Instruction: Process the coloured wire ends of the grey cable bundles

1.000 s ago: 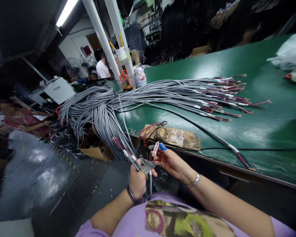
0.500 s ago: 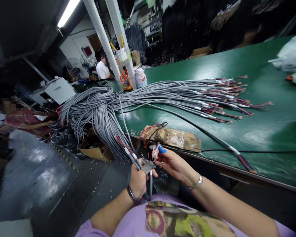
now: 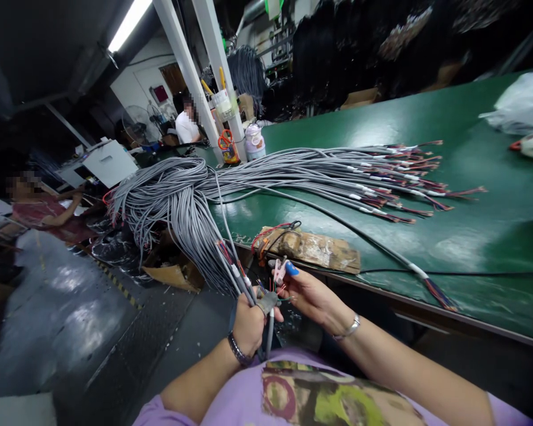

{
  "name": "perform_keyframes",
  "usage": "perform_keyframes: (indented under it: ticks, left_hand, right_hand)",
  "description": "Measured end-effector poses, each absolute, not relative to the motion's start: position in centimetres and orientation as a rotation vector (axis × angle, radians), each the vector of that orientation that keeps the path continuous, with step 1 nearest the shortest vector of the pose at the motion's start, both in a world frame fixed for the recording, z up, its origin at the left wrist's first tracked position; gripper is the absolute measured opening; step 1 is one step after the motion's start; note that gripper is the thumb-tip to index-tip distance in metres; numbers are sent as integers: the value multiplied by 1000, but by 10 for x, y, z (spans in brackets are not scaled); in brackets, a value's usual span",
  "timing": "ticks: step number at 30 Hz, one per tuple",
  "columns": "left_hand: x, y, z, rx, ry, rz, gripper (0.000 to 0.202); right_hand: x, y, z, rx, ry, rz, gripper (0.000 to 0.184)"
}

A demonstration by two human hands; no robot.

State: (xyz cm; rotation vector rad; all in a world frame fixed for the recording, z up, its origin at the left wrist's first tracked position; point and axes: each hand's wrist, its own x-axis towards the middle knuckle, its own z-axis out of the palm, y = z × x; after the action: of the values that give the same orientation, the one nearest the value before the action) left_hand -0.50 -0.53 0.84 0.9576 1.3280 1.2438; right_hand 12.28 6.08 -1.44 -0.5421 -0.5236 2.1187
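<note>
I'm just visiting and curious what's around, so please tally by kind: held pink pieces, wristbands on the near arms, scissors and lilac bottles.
Pink piece in right fingers: 1
Wristbands, dark and silver: 2
Scissors: 1
Lilac bottle: 1
Total: 5

1. Hands: two, left hand (image 3: 249,319) and right hand (image 3: 313,299).
2. Pink clip (image 3: 279,271): one.
3. Gray cables (image 3: 187,208): dozens, too tangled to count.
4. Bracelets (image 3: 238,349) (image 3: 349,327): two.
5. Wooden board (image 3: 326,249): one.
6. Orange-handled scissors (image 3: 225,141): one pair.
7. White posts (image 3: 185,66) (image 3: 214,50): two.
8. Tube light (image 3: 131,25): one.
9. Other people (image 3: 186,127) (image 3: 39,213): two.
10. Green surface (image 3: 479,236): one.
</note>
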Motion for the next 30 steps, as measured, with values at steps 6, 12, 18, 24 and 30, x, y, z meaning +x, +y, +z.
perform_keyframes:
  ticks: [6,12,18,24,30]
  left_hand:
    - [-3,-3,13,953,1328,1254,30]
    - [2,2,12,905,1321,1238,31]
    - [0,1,12,927,1313,1256,29]
    - [-3,-2,12,963,1316,1271,27]
    - [-15,-15,3,1038,1309,1276,23]
  right_hand:
    - [122,62,-17,-565,-520,2110,23]
    - [120,62,-17,-555,-520,2086,25]
    - [120,60,-18,-554,-473,2109,25]
    - [121,62,-24,-498,-484,2157,21]
    - [124,61,-24,-476,-412,2176,18]
